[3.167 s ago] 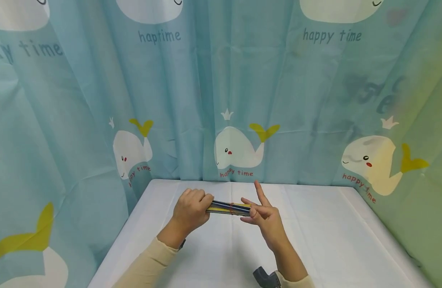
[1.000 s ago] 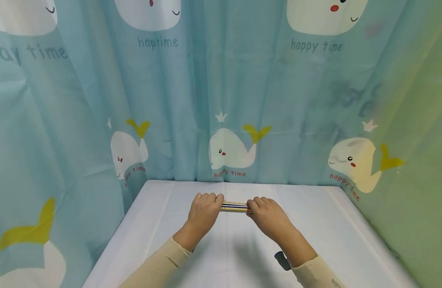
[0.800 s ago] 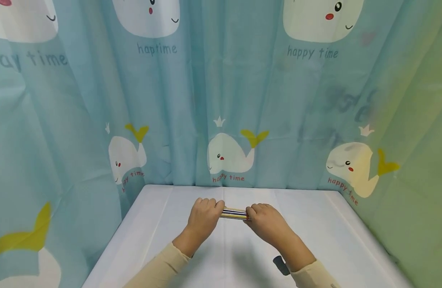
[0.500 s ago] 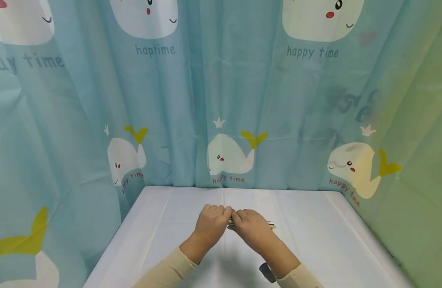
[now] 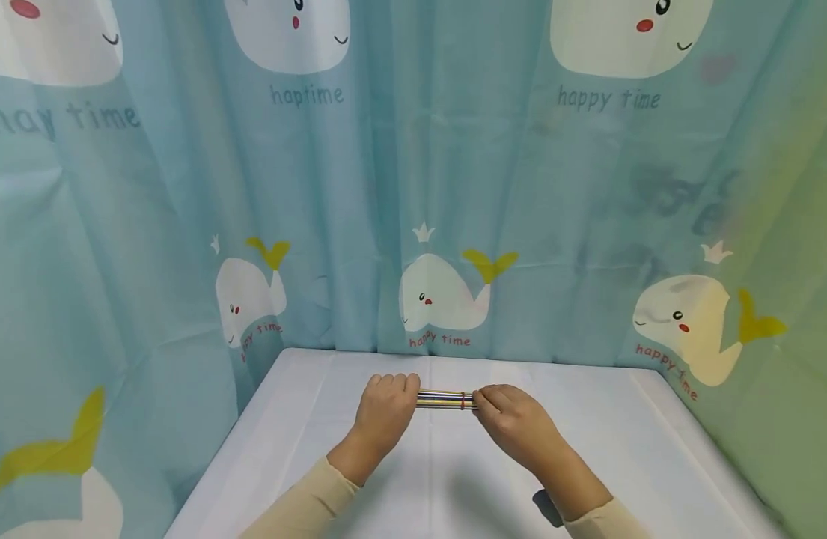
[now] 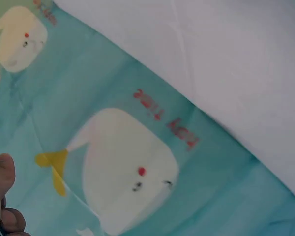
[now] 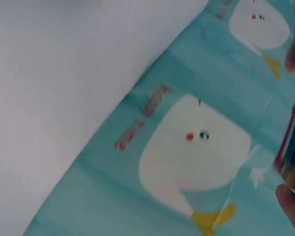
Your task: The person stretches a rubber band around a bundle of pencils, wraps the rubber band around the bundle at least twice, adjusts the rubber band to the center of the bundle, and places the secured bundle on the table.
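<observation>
Nearest, at the lower edge of the head view, two beige sleeves (image 5: 305, 501) cover the person's forearms, and a dark grey device (image 5: 546, 509) shows beside the right wrist. Beyond them, the left hand (image 5: 389, 408) has its fingers curled round the left end of a bundle of pencil-like sticks (image 5: 440, 400), thumb toward the middle. The right hand (image 5: 516, 421) pinches the opposite end between thumb and fingers. The bundle lies nearly level between the hands, raised above the white table (image 5: 629, 442), where a soft shadow falls. Its striped middle is bare, and a red band (image 5: 463, 401) circles it just beside the right fingertips. Half a second ago the hands were almost touching, with a stretch of the bundle jutting out past the right hand; now the right hand is out at the end and the hands are apart. The band, about midway along the bundle in the earliest frame, sits closer to the right hand. The right wrist view catches the sticks, one edged in pink, at its border. Farthest back hangs a blue-green curtain (image 5: 359, 187) printed with white whales (image 5: 440, 296) and "happy time" lettering.
</observation>
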{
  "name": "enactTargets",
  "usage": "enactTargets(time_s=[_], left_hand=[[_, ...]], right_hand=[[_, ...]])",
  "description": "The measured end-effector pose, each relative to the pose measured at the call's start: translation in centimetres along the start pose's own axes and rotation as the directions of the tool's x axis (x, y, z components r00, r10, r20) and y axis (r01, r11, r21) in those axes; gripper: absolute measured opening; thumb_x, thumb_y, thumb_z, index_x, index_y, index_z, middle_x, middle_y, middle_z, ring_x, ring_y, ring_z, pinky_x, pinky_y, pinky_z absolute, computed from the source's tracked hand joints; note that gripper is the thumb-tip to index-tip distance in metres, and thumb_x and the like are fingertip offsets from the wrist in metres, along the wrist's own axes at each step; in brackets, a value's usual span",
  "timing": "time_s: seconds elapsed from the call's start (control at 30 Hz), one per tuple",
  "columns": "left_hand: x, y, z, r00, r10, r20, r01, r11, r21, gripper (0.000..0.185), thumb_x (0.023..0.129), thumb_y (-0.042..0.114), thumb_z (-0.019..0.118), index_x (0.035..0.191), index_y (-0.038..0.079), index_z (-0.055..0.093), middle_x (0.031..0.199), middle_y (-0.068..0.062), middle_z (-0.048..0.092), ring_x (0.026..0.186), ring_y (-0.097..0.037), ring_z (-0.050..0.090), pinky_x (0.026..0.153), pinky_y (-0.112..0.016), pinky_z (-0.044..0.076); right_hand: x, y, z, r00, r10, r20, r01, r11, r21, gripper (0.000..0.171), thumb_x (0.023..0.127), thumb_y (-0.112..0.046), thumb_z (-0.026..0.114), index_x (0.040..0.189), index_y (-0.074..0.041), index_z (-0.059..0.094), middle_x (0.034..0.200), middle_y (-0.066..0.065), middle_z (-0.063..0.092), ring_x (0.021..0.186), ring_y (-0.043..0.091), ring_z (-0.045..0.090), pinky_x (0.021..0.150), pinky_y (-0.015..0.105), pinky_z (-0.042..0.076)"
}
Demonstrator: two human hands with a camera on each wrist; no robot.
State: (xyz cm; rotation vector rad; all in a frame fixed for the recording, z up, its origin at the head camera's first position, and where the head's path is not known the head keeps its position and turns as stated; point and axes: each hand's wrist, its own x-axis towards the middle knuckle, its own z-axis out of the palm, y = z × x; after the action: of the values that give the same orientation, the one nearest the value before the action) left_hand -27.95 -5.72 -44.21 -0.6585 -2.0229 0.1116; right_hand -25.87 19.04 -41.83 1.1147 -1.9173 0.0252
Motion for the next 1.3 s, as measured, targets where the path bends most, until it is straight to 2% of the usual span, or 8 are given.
enactTargets(time_s=[0.1, 0.23, 0.33, 0.57, 0.83, 1.0, 1.1, 1.3], left_hand=[[0.8, 0.7, 0.0, 0.999, 0.028, -0.032, -0.028, 0.999, -0.014, 0.024, 0.083, 0.007, 0.068, 0.073, 0.012, 0.046, 0.056, 0.0, 0.043, 0.046, -0.012, 0.035, 0.046, -0.027, 0.023], [1.5, 1.5, 0.4, 0.996, 0.059, -0.062, -0.06, 0.998, -0.012, 0.025, 0.083, 0.011, 0.068, 0.072, 0.013, 0.046, 0.055, 0.002, 0.042, 0.045, -0.01, 0.035, 0.045, -0.025, 0.021], [1.6, 1.6, 0.6, 0.998, 0.045, -0.034, -0.045, 0.999, 0.0, 0.02, 0.086, 0.011, 0.062, 0.073, 0.013, 0.047, 0.057, 0.002, 0.046, 0.046, -0.01, 0.038, 0.046, -0.024, 0.024], [0.5, 0.4, 0.8, 1.0, -0.012, 0.013, 0.012, 1.0, -0.004, 0.018, 0.089, 0.005, 0.048, 0.073, 0.011, 0.043, 0.058, -0.001, 0.042, 0.047, -0.014, 0.039, 0.047, -0.028, 0.023], [-0.3, 1.1, 1.0, 1.0, 0.007, -0.016, -0.008, 1.0, -0.015, 0.025, 0.082, 0.008, 0.066, 0.073, 0.012, 0.043, 0.057, 0.001, 0.039, 0.047, -0.012, 0.037, 0.049, -0.025, 0.017], [0.0, 1.8, 1.1, 0.999, -0.016, -0.044, 0.015, 1.0, -0.025, 0.018, 0.089, 0.008, 0.05, 0.072, 0.011, 0.043, 0.056, 0.0, 0.04, 0.046, -0.014, 0.039, 0.048, -0.027, 0.021], [0.3, 2.0, 1.4, 0.998, -0.008, -0.062, 0.005, 0.999, -0.039, 0.021, 0.093, 0.011, 0.039, 0.072, 0.011, 0.043, 0.056, 0.0, 0.042, 0.045, -0.013, 0.04, 0.047, -0.027, 0.023], [0.3, 0.8, 2.0, 0.999, -0.013, -0.042, 0.011, 0.999, -0.036, 0.02, 0.092, 0.006, 0.042, 0.073, 0.01, 0.043, 0.056, -0.001, 0.041, 0.046, -0.014, 0.04, 0.047, -0.027, 0.023]], right_hand=[[1.0, -0.9, 0.6, 0.998, -0.034, -0.058, 0.034, 0.999, 0.002, 0.038, 0.105, -0.015, 0.039, 0.095, 0.005, 0.069, 0.088, 0.009, 0.068, 0.076, 0.021, 0.068, 0.071, 0.03, 0.055], [2.3, -1.8, 1.3, 0.995, -0.065, -0.071, 0.066, 0.998, 0.011, 0.024, 0.098, -0.016, 0.059, 0.099, 0.005, 0.069, 0.092, 0.011, 0.071, 0.081, 0.021, 0.07, 0.074, 0.028, 0.055], [2.4, -1.8, 1.4, 0.997, -0.055, -0.055, 0.055, 0.998, 0.006, 0.029, 0.092, -0.02, 0.066, 0.105, 0.006, 0.069, 0.099, 0.014, 0.072, 0.088, 0.024, 0.07, 0.078, 0.03, 0.054], [0.0, -0.5, 1.1, 0.996, 0.03, -0.087, -0.036, 0.997, -0.063, 0.044, 0.106, -0.02, 0.036, 0.097, 0.008, 0.069, 0.091, 0.016, 0.071, 0.079, 0.025, 0.07, 0.072, 0.034, 0.056], [0.0, -1.7, 2.5, 0.996, 0.031, -0.079, -0.04, 0.992, -0.121, 0.042, 0.103, -0.015, 0.035, 0.09, 0.007, 0.069, 0.082, 0.014, 0.068, 0.069, 0.023, 0.068, 0.065, 0.033, 0.056], [0.6, -2.3, 2.9, 0.996, 0.039, -0.08, -0.048, 0.992, -0.116, 0.048, 0.106, -0.018, 0.03, 0.091, 0.006, 0.069, 0.083, 0.013, 0.069, 0.069, 0.022, 0.069, 0.066, 0.032, 0.056], [0.6, -2.2, 3.0, 0.996, 0.043, -0.072, -0.049, 0.994, -0.093, 0.044, 0.106, -0.02, 0.035, 0.093, 0.005, 0.069, 0.085, 0.012, 0.07, 0.071, 0.021, 0.069, 0.067, 0.031, 0.056], [-0.4, -0.8, 2.5, 0.991, 0.083, -0.106, -0.089, 0.995, -0.05, 0.04, 0.103, -0.026, 0.047, 0.098, 0.006, 0.07, 0.09, 0.014, 0.071, 0.077, 0.024, 0.07, 0.072, 0.035, 0.056]])
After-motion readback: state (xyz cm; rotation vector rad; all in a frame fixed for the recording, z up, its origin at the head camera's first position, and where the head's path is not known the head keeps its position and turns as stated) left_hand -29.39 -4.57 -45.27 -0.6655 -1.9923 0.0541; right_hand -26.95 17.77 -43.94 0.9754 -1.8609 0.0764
